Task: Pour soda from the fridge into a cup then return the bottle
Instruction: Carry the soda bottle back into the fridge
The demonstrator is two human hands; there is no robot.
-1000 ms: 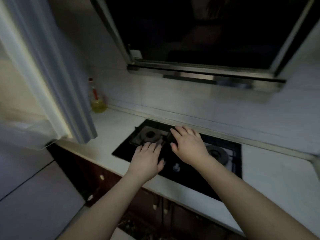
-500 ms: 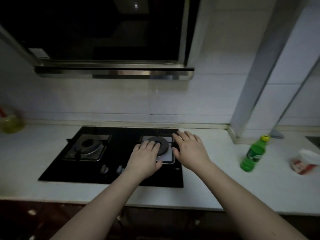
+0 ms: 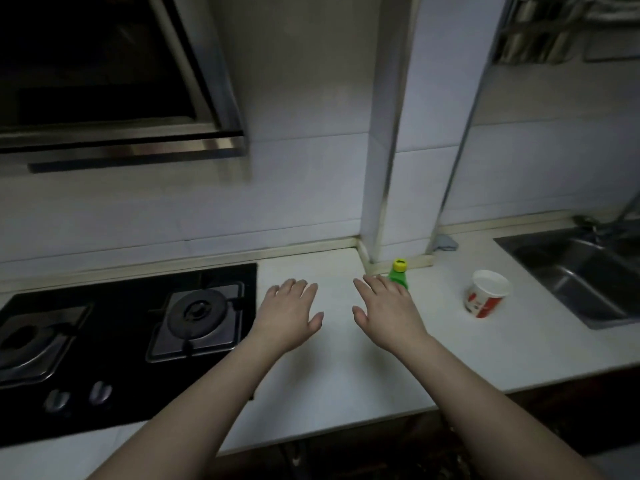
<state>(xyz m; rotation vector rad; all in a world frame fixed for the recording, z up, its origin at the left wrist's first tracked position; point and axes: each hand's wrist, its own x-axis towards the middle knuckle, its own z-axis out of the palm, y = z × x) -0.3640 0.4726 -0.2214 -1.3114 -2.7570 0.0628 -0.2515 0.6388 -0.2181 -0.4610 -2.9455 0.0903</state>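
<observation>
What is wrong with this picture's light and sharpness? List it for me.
Head view: dim overall, the range hood nearly black; wide-angle bending curves the wall pillar and counter edge; soft blur across the frame, so the cup print is unreadable; the right hand hides most of the green bottle.

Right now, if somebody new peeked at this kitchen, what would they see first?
Probably the two bare hands stretched out flat above the white counter, the left hand near the black gas stove and the right hand just in front of a green soda bottle with a yellow cap. After that, the red and white cup standing beside the steel sink on the right.
</observation>
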